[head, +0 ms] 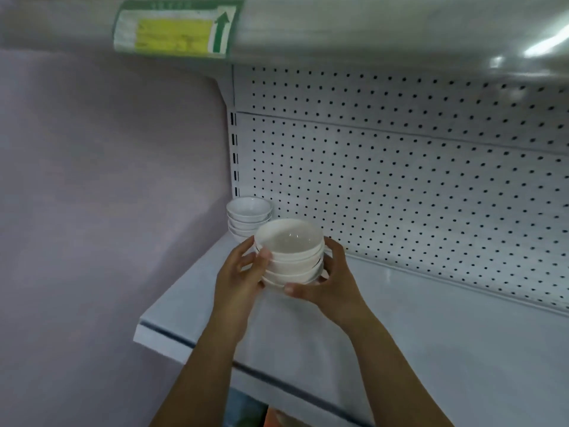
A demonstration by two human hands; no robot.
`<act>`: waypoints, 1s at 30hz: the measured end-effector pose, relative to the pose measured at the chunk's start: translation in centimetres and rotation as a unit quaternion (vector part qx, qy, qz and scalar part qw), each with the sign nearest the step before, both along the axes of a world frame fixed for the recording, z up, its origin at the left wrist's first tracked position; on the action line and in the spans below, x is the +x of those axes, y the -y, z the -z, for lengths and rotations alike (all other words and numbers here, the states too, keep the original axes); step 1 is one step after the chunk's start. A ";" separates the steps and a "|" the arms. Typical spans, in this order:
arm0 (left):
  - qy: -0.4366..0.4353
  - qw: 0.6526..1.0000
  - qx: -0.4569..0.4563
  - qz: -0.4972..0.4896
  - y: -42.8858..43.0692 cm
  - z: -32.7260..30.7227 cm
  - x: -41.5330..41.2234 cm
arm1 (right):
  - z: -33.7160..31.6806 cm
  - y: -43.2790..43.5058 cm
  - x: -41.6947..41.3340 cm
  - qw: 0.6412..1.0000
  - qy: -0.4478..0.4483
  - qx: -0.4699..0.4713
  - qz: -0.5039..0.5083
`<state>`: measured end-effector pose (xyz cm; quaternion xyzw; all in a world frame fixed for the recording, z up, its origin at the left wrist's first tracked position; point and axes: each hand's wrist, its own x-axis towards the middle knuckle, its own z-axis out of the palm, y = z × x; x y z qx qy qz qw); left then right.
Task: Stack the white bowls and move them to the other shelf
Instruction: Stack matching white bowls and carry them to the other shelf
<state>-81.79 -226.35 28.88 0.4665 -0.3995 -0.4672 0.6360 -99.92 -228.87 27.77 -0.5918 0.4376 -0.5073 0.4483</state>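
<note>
I hold a stack of white bowls between both hands, over the left part of a white shelf. My left hand grips the stack's left side with the thumb on the rims. On the right side and underneath, my right hand curls round it. Whether the stack's base touches the shelf cannot be told. A second stack of white bowls stands in the shelf's back left corner, just behind the held stack.
A white pegboard back panel runs behind the shelf. The upper shelf's edge hangs overhead with a green and yellow label. A pale wall lies to the left. The shelf's front edge is near my forearms.
</note>
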 end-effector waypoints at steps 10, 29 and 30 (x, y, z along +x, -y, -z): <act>0.027 1.000 -0.005 -0.007 2.2 2.3 -1.2 | 3.4 2.8 -0.8 1.000 0.018 0.016 -0.017; 0.600 0.785 0.087 -0.125 4.5 8.0 2.8 | 4.4 11.5 -0.1 0.995 -0.037 0.009 0.093; 0.614 0.776 0.088 -0.115 4.7 7.8 2.7 | 4.4 11.8 0.0 0.994 -0.036 0.004 0.103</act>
